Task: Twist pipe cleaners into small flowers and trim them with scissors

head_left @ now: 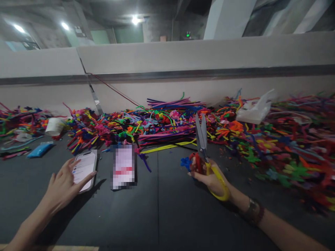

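My left hand (pixel 62 181) lies over a smartphone (pixel 85 167) with a lit white screen. Its fingers are spread, one fingertip on the screen and the thumb across the right edge. My right hand (pixel 209 177) is closed around scissors (pixel 218 183) with yellow handles; the blades point up and away, slightly apart. Red fuzzy pipe-cleaner pieces (pixel 198 162) are held in the same hand, and a blue fuzzy flower-like piece (pixel 186 162) sticks out at its left. Between the hands, a pink-white rectangular item (pixel 124 167) lies on the dark table, its details pixelated.
Heaps of coloured pipe cleaners (pixel 162 122) line the back of the table (pixel 141 216) and spread down the right side. A white cup (pixel 54 127) and a blue packet (pixel 40 150) are at left. A crumpled white plastic bag (pixel 255 109) rests on the heap. Behind stands a pale partition (pixel 167 57).
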The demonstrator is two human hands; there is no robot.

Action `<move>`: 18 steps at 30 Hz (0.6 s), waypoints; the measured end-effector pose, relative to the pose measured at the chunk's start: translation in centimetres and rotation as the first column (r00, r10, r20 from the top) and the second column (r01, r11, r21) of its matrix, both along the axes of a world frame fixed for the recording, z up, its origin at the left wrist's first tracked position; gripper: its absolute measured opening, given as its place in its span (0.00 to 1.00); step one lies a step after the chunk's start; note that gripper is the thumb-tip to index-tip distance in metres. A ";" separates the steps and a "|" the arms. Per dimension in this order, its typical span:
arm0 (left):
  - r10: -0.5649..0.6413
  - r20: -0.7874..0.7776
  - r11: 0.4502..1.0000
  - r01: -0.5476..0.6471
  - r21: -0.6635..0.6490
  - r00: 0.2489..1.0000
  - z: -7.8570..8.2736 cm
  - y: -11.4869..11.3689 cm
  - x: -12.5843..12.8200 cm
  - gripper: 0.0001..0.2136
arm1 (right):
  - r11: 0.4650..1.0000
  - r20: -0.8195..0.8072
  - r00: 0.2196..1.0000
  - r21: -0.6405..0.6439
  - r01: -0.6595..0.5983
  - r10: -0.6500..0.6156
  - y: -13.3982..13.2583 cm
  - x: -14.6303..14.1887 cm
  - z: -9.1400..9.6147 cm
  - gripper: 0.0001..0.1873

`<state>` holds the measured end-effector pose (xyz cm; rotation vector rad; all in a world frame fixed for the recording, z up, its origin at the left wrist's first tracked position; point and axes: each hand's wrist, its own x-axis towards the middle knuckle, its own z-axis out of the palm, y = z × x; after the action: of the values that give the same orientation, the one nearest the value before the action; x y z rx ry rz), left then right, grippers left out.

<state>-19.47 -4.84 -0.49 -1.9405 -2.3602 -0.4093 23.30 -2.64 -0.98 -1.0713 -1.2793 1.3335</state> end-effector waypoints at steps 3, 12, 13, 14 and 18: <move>0.097 -0.020 0.994 -0.098 -0.042 0.995 0.4 -0.4 0.5 0.43 | 1.000 0.011 1.000 -0.020 0.019 -0.019 0.0 -0.2 0.3 0.20; 0.302 0.244 0.950 -0.271 -0.154 0.922 0.1 -1.6 1.2 0.46 | 0.998 0.135 0.990 0.050 0.035 -0.042 -0.1 -0.2 0.2 0.20; 0.306 0.242 0.951 -0.284 -0.122 0.921 0.0 -1.8 1.1 0.46 | 0.997 0.145 0.988 0.064 0.035 -0.044 -0.1 -0.1 0.2 0.20; 0.299 0.239 0.954 -0.289 -0.078 0.924 0.0 -2.0 1.1 0.45 | 0.997 0.151 0.988 0.074 0.033 -0.044 -0.1 0.0 0.1 0.19; 0.187 0.229 0.961 -0.226 0.159 0.955 -0.5 -3.5 2.2 0.42 | 0.995 0.141 0.988 0.076 0.059 -0.069 0.1 0.1 0.0 0.18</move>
<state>-17.27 -8.32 -0.94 -1.6207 -2.5144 -0.8227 23.40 -2.57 -1.00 -1.1655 -1.3763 1.1704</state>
